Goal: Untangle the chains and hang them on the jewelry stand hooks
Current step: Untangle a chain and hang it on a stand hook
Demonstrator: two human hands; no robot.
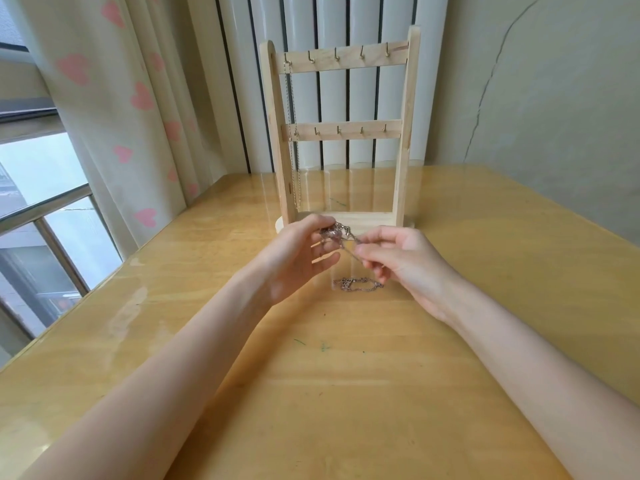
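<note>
The left fingers (323, 225) are pinched shut on a bunched knot (332, 232) of silver chain. The right fingers (363, 252) are closed on a single strand (348, 249) that runs out of that knot. The strand is drawn taut between the two hands; its long axis slants from the left fingertips down toward the right ones. The two hands sit just apart, so neither is clearly nearer the knot, though the left hand (294, 258) carries its bulk while the right hand (405, 265) holds only the line.

Below the right fingers, the rest of the chain (358, 285) drops to the desk (311, 393) and lies in a loose loop with a small plate-like pendant; whether it is one chain or two wound together is hard to tell at this sharpness.

The coming move likely turns on that slant: pulling the right fingers away along the strand's own line should free it, while pulling across it may tighten the knot.

Beyond the fingers, just past the knuckles, stands the stand (341, 133), upright. One chain (294, 140) already hangs from its top-left hook (287, 60); the other hooks look bare.
</note>
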